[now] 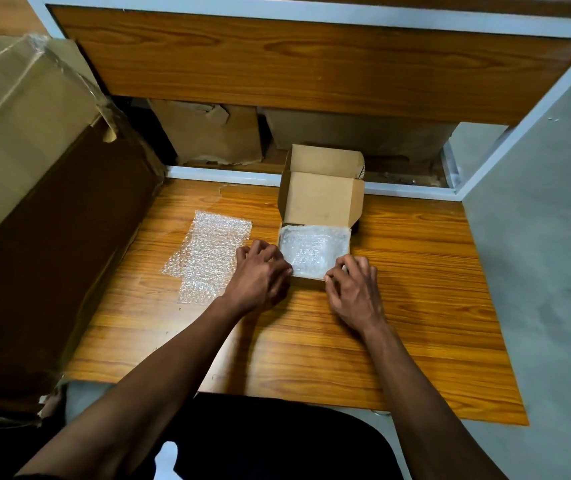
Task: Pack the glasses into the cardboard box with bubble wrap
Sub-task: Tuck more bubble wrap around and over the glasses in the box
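A small cardboard box stands open on the wooden table, its lid flap raised at the back. Bubble wrap fills its inside; no glasses show through it. My left hand rests with curled fingers at the box's front left corner, fingertips on the rim. At the front right corner my right hand does the same, thumb against the front wall. A loose sheet of bubble wrap lies flat on the table left of the box, just beyond my left hand.
A large cardboard carton with torn tape crowds the table's left side. Behind the table, under a wooden shelf, sit more brown boxes. A grey wall bounds the right.
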The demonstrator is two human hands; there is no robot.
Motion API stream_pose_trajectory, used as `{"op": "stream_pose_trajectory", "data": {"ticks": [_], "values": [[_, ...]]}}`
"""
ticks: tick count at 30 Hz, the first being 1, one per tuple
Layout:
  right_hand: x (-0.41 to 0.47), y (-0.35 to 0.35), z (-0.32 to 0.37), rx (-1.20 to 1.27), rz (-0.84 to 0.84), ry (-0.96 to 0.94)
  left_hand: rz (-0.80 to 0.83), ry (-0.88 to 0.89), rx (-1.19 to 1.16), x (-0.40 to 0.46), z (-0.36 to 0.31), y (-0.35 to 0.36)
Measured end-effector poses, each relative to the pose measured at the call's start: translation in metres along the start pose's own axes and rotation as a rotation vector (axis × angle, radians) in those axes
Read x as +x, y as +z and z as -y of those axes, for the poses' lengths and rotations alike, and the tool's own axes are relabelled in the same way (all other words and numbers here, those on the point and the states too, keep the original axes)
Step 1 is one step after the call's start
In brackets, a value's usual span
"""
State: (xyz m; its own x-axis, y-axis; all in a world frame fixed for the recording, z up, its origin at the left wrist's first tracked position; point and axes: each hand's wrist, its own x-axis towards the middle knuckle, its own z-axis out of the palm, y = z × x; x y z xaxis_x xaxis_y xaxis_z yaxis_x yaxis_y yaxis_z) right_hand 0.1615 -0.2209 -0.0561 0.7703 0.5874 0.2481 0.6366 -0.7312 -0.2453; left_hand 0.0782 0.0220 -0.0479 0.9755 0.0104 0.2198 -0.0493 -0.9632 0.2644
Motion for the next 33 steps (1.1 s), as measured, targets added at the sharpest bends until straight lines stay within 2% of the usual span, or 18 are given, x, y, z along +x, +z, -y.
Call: {"op": "stream_pose_trajectory", "data": {"ticks": [6, 15, 21, 25, 29, 33], "values": [[-0.004, 0.0, -0.002, 0.007, -0.038, -0.059, -0.047, -0.015, -0.088, 0.001, -0.002, -0.005], [-0.005, -0.003, -0.006, -0.031, -0.034, -0.089, 0.027, 0.108, 0.039, -0.004, 0.001, -0.003], [0.006, -0.01, 0.0, -0.093, 0.006, -0.061, -0.018, 0.157, 0.073, -0.012, 0.002, -0.004], [0.027, -0.014, 0.012, -0.014, -0.004, -0.107, -0.035, 0.157, 0.11, -0.012, 0.0, -0.003], [0.054, -0.012, 0.029, -0.021, 0.102, -0.159, -0.04, 0.183, 0.156, -0.011, -0.001, 0.0], [0.069, -0.003, 0.035, -0.044, 0.214, -0.022, -0.042, 0.204, 0.153, -0.012, -0.001, -0.002]]}}
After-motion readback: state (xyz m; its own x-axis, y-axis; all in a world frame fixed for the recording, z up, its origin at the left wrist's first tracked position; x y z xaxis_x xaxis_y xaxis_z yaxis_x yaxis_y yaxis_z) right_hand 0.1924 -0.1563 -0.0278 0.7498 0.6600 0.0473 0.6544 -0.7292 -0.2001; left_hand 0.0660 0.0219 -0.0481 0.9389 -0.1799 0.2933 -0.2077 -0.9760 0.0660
